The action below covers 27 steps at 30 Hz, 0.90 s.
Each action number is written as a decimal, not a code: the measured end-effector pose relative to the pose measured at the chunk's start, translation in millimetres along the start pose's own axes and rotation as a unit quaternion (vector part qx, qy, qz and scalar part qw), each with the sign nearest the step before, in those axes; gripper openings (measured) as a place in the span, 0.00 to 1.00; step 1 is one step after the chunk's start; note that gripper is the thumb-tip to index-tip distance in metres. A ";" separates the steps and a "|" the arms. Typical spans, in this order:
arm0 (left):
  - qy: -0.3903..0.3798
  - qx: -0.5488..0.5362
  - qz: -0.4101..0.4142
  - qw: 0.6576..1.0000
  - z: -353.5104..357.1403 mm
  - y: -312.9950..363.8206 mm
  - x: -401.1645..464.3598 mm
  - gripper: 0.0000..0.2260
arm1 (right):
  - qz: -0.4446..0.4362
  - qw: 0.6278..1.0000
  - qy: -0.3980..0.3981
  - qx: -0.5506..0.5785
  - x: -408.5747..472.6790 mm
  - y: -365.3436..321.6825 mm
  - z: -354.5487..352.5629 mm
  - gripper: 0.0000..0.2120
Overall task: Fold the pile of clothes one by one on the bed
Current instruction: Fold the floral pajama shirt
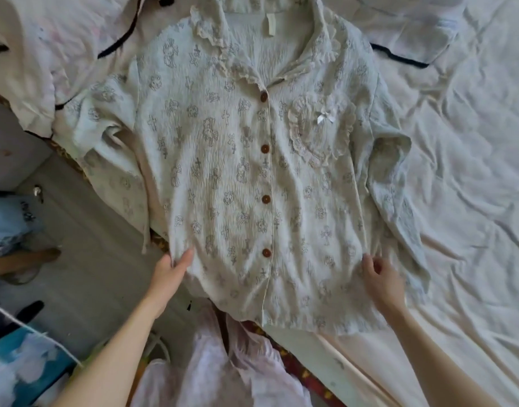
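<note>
Rumpled white bed (pixel 472 171), one buttoned shirt (pixel 223 171) spread flat across its near-left edge.

I see the shirt lying face up, collar far, hem near, so its long axis runs away from me. My left hand (pixel 171 274) pinches the hem's left corner; my right hand (pixel 381 277) has its fingers curled at the right side seam, apparently gripping it. Both sit equally close, sleeves splayed outward. More clothes (pixel 32 54) lie far left. No containers in sight.
</note>
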State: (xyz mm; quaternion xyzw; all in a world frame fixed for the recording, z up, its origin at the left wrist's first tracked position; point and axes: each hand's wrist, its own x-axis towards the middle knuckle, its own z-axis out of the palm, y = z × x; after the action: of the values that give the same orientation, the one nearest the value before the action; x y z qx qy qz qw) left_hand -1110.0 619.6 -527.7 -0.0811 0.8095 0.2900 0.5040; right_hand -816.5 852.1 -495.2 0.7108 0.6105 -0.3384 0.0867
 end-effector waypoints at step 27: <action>0.118 0.187 -0.015 0.975 12.4 2.7 -59.7 0.15 | 0.095 0.994 0.046 -0.030 -0.5 55.4 -39.1 0.07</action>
State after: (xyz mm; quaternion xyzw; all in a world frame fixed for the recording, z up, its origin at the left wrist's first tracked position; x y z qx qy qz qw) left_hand -1073.1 619.0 -479.1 -0.0312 0.9017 0.1144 0.4157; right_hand -750.5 859.4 -481.4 0.7776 0.5534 -0.2770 0.1113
